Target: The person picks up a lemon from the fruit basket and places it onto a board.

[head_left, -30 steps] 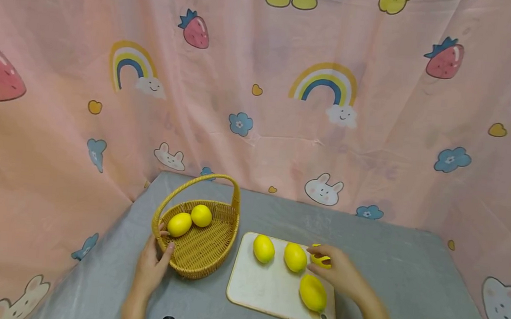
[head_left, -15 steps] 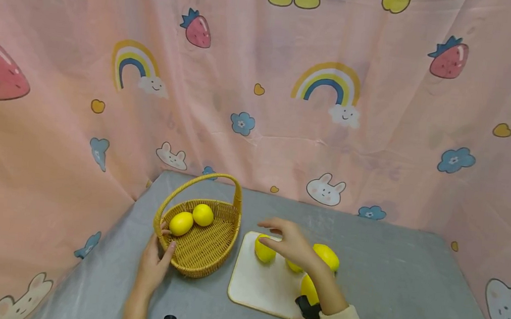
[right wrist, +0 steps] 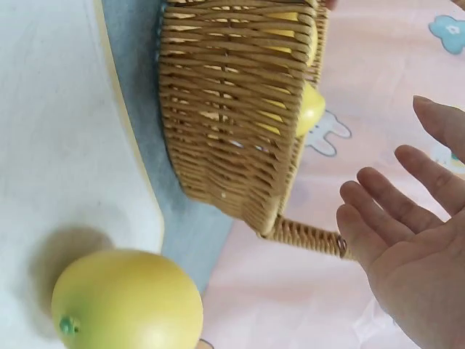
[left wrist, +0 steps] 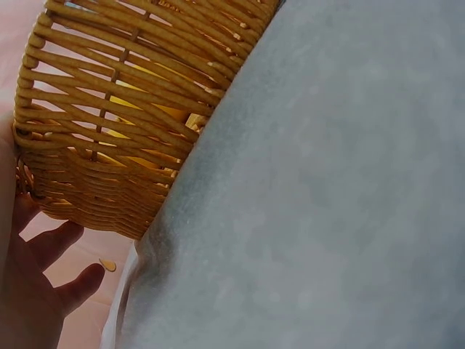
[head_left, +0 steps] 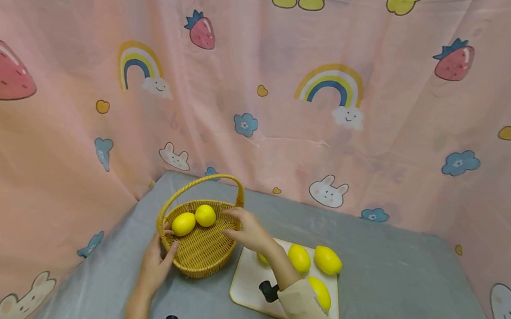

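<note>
My left hand (head_left: 155, 267) grips the left side of the wicker basket (head_left: 203, 256) at its rim, near the foot of the handle. In the left wrist view, some of its fingers (left wrist: 54, 243) spread beside the woven wall. Two yellow lemons (head_left: 183, 224) lie in the basket's left part. Over the basket's right rim, my right hand (head_left: 251, 232) hovers with fingers spread and nothing in them. The right wrist view shows its bare palm (right wrist: 429, 276). Several lemons (head_left: 327, 260) sit on a white cutting board (head_left: 249, 285); one is partly hidden by the right forearm.
A grey cloth (head_left: 399, 288) covers the table. Behind it hangs a pink printed curtain (head_left: 274, 156), which also closes off both sides. The basket's tall arched handle (head_left: 203, 178) rises beside the right hand. A black device (head_left: 268, 291) is on the right wrist.
My right hand has let go of a lemon at the board's right side and moved left, across the board to the basket. My left hand stays on the basket.
</note>
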`<state>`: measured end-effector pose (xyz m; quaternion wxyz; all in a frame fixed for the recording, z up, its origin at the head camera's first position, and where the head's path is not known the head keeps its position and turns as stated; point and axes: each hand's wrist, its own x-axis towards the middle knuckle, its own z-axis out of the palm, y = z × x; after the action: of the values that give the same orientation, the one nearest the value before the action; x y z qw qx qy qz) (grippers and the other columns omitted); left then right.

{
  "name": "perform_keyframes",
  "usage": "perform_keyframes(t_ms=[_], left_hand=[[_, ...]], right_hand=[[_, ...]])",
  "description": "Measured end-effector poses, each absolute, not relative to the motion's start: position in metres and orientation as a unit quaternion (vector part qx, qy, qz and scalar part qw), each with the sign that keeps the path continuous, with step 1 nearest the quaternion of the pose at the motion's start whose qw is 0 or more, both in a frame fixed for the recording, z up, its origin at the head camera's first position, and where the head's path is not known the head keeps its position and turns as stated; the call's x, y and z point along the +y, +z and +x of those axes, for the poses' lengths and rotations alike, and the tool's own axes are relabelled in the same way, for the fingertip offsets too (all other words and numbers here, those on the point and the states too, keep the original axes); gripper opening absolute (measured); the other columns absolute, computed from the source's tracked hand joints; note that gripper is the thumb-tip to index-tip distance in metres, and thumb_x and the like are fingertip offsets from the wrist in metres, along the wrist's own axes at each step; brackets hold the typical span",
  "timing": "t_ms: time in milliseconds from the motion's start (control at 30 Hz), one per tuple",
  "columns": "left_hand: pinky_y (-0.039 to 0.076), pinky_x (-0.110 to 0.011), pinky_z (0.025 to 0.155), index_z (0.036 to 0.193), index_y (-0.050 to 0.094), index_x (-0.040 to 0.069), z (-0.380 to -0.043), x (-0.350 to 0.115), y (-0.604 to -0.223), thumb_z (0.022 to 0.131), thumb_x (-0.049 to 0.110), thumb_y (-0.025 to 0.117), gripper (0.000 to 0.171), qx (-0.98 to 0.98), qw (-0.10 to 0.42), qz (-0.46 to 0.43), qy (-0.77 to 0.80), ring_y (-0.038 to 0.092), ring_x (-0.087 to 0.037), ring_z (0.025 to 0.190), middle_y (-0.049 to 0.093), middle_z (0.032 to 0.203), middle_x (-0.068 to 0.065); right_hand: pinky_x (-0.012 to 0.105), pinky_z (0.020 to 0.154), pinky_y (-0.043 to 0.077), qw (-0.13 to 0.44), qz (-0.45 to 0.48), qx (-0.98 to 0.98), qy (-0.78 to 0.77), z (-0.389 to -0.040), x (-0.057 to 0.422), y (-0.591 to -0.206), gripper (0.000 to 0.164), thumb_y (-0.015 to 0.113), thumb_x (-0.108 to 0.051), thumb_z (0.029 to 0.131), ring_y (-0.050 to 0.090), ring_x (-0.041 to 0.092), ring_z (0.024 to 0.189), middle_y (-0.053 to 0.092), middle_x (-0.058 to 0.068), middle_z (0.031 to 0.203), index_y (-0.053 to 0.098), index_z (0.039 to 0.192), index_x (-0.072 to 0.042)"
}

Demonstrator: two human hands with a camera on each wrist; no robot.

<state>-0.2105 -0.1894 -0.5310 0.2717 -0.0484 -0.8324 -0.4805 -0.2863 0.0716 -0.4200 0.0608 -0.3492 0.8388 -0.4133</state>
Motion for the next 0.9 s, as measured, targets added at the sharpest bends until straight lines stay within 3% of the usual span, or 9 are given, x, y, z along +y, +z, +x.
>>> perform_keyframes(t_ms=[233, 600, 900], left_hand=[[0.019, -0.006, 0.103, 0.142, 0.044, -0.001, -0.210, -0.188, -0.531, 0.099, 0.011, 0.063, 0.049, -0.838, 0.262, -0.039, -0.476, 0.046, -0.036, 0.133, 0.056, 0.132, -0.020], [0.022, -0.010, 0.105, 0.144, 0.043, 0.000, -0.209, -0.187, -0.529, 0.100, 0.014, 0.062, 0.050, -0.838, 0.256, -0.028, -0.481, 0.046, -0.034, 0.134, 0.057, 0.132, -0.018], [0.027, -0.019, 0.107, 0.141, 0.046, 0.000, -0.207, -0.186, -0.527, 0.099, 0.011, 0.062, 0.046, -0.842, 0.260, -0.027, -0.472, 0.046, -0.035, 0.134, 0.054, 0.136, -0.019]], right_hand=[[0.048, 0.107, 0.040, 0.075, -0.337, 0.854, -0.390, -0.291, 0.050, -0.436, 0.054, 0.070, -0.013, 0.094, 0.047, 0.034, 0.133, 0.046, 0.018, 0.145, 0.051, 0.142, 0.000], [0.047, 0.108, 0.039, 0.084, -0.330, 0.866, -0.366, -0.295, 0.035, -0.445, 0.059, 0.071, -0.016, 0.093, 0.045, 0.031, 0.135, 0.043, 0.014, 0.149, 0.046, 0.146, -0.003], [0.048, 0.111, 0.036, 0.053, -0.339, 0.895, -0.285, -0.298, 0.016, -0.446, 0.075, 0.074, -0.011, 0.090, 0.029, 0.032, 0.146, 0.026, 0.016, 0.161, 0.035, 0.154, -0.007]])
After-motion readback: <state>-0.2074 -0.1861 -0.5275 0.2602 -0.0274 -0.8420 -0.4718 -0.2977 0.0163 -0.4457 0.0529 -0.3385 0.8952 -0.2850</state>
